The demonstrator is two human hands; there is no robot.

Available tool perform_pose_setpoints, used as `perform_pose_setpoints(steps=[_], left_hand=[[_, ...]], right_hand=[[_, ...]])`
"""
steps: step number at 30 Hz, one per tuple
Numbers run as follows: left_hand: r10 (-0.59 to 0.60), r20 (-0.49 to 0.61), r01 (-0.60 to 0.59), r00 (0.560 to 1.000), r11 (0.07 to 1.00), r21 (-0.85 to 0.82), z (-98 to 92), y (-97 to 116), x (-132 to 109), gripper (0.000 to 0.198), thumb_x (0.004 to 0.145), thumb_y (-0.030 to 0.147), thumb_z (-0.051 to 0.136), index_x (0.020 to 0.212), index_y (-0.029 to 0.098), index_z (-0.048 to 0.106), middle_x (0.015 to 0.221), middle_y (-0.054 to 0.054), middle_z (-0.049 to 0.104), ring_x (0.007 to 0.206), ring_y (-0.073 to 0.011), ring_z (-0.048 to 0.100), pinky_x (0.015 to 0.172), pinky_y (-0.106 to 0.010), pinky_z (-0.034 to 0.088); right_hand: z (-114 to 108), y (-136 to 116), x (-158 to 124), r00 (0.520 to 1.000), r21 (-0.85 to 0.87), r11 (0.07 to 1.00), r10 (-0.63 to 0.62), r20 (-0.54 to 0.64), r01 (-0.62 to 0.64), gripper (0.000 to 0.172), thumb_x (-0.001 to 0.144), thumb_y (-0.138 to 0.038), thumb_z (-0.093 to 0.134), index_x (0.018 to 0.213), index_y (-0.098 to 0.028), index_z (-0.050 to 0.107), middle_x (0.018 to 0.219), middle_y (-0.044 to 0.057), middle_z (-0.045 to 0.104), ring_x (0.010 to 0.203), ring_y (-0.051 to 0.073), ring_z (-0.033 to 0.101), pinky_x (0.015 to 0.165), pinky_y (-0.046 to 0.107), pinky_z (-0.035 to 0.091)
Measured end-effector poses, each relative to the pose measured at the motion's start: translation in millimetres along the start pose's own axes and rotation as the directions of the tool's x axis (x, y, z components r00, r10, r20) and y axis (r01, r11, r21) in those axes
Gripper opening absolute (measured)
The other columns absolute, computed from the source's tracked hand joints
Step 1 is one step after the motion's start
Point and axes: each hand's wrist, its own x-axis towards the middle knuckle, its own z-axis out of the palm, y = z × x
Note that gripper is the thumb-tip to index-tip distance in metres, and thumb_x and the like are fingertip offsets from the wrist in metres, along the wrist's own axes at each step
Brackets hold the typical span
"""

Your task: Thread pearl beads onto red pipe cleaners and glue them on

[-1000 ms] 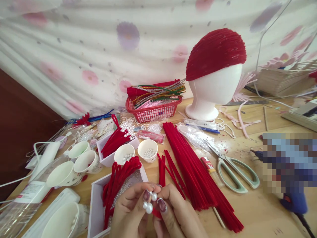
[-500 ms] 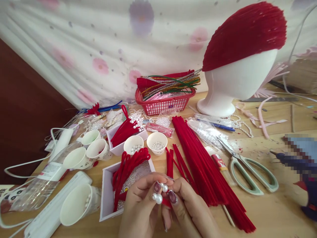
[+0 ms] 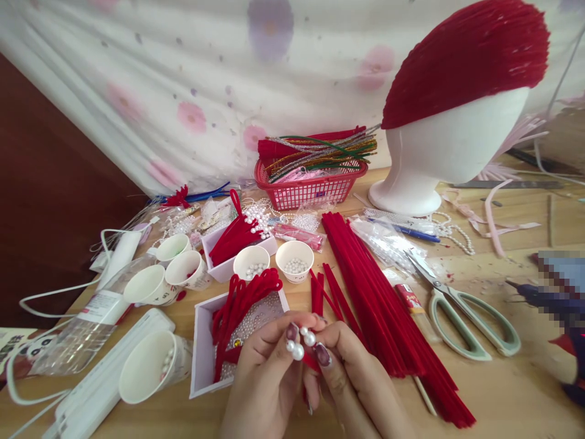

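My left hand (image 3: 262, 369) pinches white pearl beads (image 3: 297, 351) between thumb and forefinger, low in the middle of the view. They sit in two small clusters, each a larger pearl with a smaller one. Close against it, my right hand (image 3: 350, 372) has thumb and forefinger closed on a red pipe cleaner (image 3: 311, 361), mostly hidden by the fingers. How the beads are joined to it is hidden. Just left and behind, a white box (image 3: 201, 347) holds looped red pipe cleaners (image 3: 233, 311) and loose small pearls.
Paper cups of beads (image 3: 295, 262) stand behind the hands. Right of them lie a long bundle of red pipe cleaners (image 3: 375, 305), scissors (image 3: 457, 311) and a glue gun (image 3: 543, 299). A foam head (image 3: 420, 158) and red basket (image 3: 311, 189) stand at the back. A tilted cup (image 3: 144, 372) is left.
My view has shifted slightly, so the table things sit a little farther right. The beads have turned and risen slightly between my fingers, showing a small pearl beside the upper one.
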Motion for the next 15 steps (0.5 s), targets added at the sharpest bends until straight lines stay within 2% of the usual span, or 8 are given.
perform_pose_setpoints(steps=[4, 7, 9, 12, 15], left_hand=[[0.117, -0.045, -0.118, 0.992, 0.993, -0.019, -3.6, -0.6, 0.2, 0.035, 0.059, 0.041, 0.095, 0.086, 0.023, 0.082, 0.093, -0.008, 0.082, 0.07, -0.0162, 0.073, 0.053, -0.018, 0.056], [0.196, -0.054, -0.195, 0.979, 0.981, 0.018, -4.6, -2.0, -0.3, 0.03, 0.055, 0.036, 0.097, 0.075, 0.021, 0.08, 0.084, -0.006, 0.082, 0.075, -0.0161, 0.074, 0.068, -0.02, 0.059], [0.197, -0.076, -0.194, 0.977, 0.98, 0.041, -3.7, -2.6, -1.2, 0.028, 0.054, 0.034, 0.098, 0.07, 0.02, 0.079, 0.079, -0.006, 0.081, 0.072, -0.016, 0.073, 0.062, -0.018, 0.058], [0.148, -0.065, -0.147, 0.987, 0.989, 0.027, -1.4, -3.0, -3.0, 0.025, 0.056, 0.034, 0.097, 0.068, 0.019, 0.079, 0.079, -0.006, 0.081, 0.05, -0.0102, 0.065, 0.041, -0.015, 0.047], [0.129, -0.046, -0.129, 0.991, 0.992, 0.003, -0.6, -3.6, -4.3, 0.023, 0.057, 0.034, 0.096, 0.068, 0.021, 0.081, 0.078, -0.005, 0.081, 0.039, -0.0054, 0.055, 0.039, -0.016, 0.045]], right_hand=[[0.2, 8.6, -0.4, 1.0, -0.019, 1.0, -0.011, -0.025, 0.01, 0.034, 0.104, -0.055, 0.042, 0.097, -0.025, 0.058, 0.073, -0.001, 0.063, 0.066, 0.016, 0.056, 0.066, 0.027, 0.045], [1.2, 12.5, 0.1, 1.0, 0.008, 1.0, 0.019, -0.002, -0.019, 0.035, 0.103, -0.056, 0.044, 0.098, -0.024, 0.058, 0.076, 0.0, 0.062, 0.069, 0.016, 0.059, 0.066, 0.026, 0.045], [1.9, 13.7, 0.9, 0.999, 0.039, 0.999, 0.013, 0.029, -0.014, 0.034, 0.104, -0.054, 0.045, 0.094, -0.023, 0.056, 0.075, -0.001, 0.061, 0.069, 0.015, 0.06, 0.066, 0.026, 0.045], [3.2, 14.3, 1.2, 0.999, 0.063, 0.998, -0.028, 0.039, 0.026, 0.031, 0.105, -0.049, 0.044, 0.09, -0.024, 0.054, 0.074, -0.001, 0.06, 0.069, 0.015, 0.06, 0.065, 0.025, 0.044], [5.0, 13.9, -0.1, 1.0, 0.056, 0.998, -0.028, -0.012, 0.029, 0.032, 0.105, -0.049, 0.045, 0.088, -0.024, 0.054, 0.072, -0.002, 0.061, 0.066, 0.015, 0.058, 0.063, 0.026, 0.042]])
